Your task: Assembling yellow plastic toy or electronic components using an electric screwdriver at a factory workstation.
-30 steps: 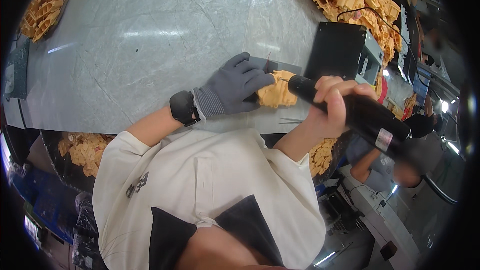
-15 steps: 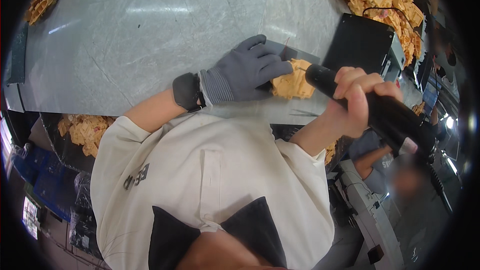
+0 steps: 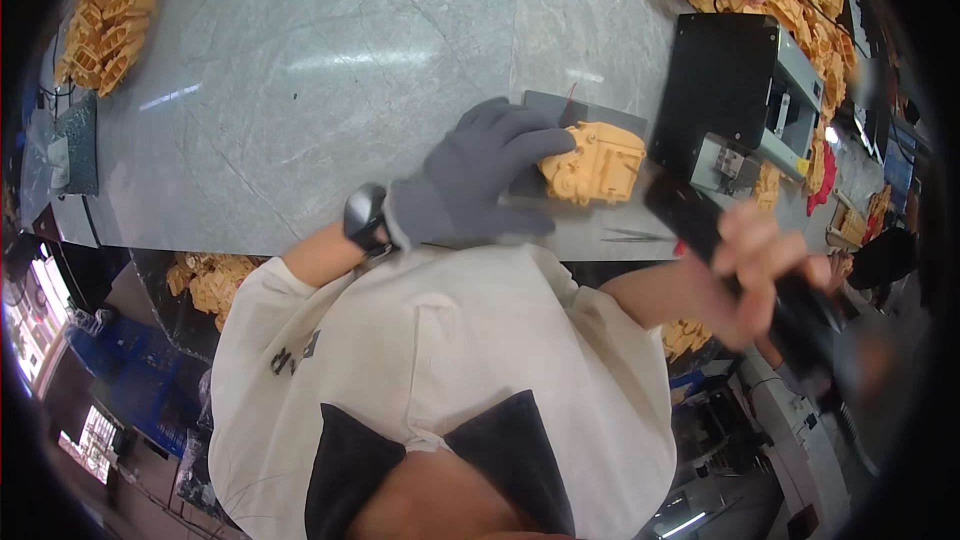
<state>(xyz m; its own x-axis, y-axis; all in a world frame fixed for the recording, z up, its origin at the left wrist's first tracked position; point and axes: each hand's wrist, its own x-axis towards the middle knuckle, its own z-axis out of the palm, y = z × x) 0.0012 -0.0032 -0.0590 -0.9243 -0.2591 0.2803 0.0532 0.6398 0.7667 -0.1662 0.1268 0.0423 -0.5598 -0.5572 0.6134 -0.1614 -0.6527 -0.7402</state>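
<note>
While the left hand [image 3: 468, 177], half-open, touches an orange part [image 3: 606, 164], the right hand [image 3: 752, 275] grips a driver [image 3: 686, 214].

Just right of the left hand [image 3: 478, 175] sits the plastic housing [image 3: 602, 164]; left of the right hand [image 3: 752, 275] lie tweezers [image 3: 642, 237].

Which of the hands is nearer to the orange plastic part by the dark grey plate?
Left. The left hand, gloved, has a fingertip at the orange part, on its left. The right hand is farther, off to its lower right, around the black tool.
</note>
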